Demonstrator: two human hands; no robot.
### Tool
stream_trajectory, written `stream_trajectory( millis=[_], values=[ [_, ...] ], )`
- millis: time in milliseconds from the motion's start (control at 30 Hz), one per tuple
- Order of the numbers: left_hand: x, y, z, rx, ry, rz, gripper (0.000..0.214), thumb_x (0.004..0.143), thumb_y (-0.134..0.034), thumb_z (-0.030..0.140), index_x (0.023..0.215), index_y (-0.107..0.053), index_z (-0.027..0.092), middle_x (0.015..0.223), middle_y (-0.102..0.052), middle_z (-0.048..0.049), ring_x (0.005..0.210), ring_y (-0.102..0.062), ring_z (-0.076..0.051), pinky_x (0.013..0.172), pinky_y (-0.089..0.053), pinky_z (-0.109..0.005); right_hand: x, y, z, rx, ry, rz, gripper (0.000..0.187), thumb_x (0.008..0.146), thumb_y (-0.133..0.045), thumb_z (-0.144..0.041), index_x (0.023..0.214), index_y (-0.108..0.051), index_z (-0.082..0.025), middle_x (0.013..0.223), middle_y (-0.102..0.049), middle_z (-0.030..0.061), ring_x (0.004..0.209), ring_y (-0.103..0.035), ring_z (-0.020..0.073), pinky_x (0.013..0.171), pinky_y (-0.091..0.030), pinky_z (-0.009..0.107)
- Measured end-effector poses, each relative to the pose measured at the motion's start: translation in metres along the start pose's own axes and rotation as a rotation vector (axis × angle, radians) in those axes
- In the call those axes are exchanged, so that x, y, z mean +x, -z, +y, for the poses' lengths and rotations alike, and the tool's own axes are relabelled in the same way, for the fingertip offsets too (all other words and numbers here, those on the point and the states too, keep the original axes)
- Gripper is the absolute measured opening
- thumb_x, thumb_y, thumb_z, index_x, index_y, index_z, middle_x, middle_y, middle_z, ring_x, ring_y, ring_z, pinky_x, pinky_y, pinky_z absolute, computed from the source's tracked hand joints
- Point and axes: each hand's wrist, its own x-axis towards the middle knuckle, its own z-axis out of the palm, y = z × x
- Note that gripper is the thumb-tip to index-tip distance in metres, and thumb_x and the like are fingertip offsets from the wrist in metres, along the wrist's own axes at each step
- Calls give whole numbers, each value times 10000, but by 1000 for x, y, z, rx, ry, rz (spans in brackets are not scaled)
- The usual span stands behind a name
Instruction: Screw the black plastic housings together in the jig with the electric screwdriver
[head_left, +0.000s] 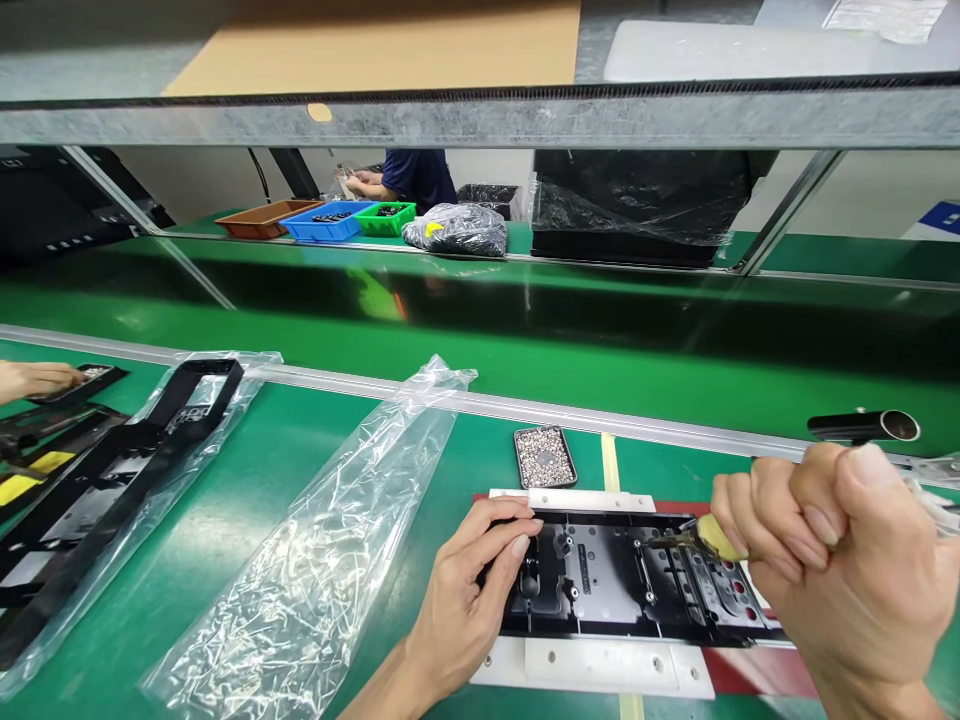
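Note:
A black plastic panel (600, 570) lies in a white fixture (600, 665), its inner side up with metal posts, ribs and slots. My left hand (480, 570) grips the panel's left end, fingers curled over the edge. My right hand (847, 560) is closed in a fist around a tool with a yellow handle (716, 538). The tool's narrow metal tip points left, at a metal post by one end of a short bar on the panel; I cannot tell its exact kind. Behind the panel sits a small black tray (546, 456) full of tiny metal parts.
A clear plastic bag (300, 560) lies left of my hands, beside a bagged black frame (161, 430). At far left is another person's hand (37, 380). A metal tube (862, 426) stands behind my right hand. A metal shelf beam (480, 120) crosses above.

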Motion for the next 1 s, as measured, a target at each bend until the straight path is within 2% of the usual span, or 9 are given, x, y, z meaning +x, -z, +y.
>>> stream_trajectory(
  millis=[167, 467, 667, 1000],
  values=[
    [1, -1, 1, -31, 9, -7, 310, 1110, -530, 189, 1285, -771, 275, 1300, -708, -78, 1281, -668, -211, 1154, -533, -380, 18, 11, -1, -87, 9, 150, 463, 857, -667, -342, 555, -343, -206, 420, -257, -51, 319, -244, 74, 381, -254, 296],
    [4, -2, 5, -22, -10, 23, 318, 1107, -534, 223, 1299, -784, 263, 1284, -727, -110, 1220, -698, -243, 1034, -612, -385, 37, 28, -6, -148, 117, 165, 492, 873, -655, -374, 567, -305, -212, 418, -219, -60, 303, -201, 65, 419, -210, 314],
    [4, -3, 4, -36, -20, 27, 324, 1109, -526, 215, 1301, -783, 259, 1283, -723, -112, 1227, -692, -236, 1046, -605, -382, 35, 24, -4, -100, 76, 167, 504, 835, -727, -381, 574, -331, -210, 423, -241, -67, 308, -217, 61, 415, -221, 296],
    [4, -3, 2, -45, 6, 13, 323, 1112, -533, 208, 1304, -776, 298, 1295, -710, -71, 1255, -676, -202, 1064, -573, -331, 23, 12, 2, -96, 75, 80, 518, 875, -703, -425, 564, -352, -203, 415, -269, -55, 307, -246, 68, 392, -270, 293]
  ],
)
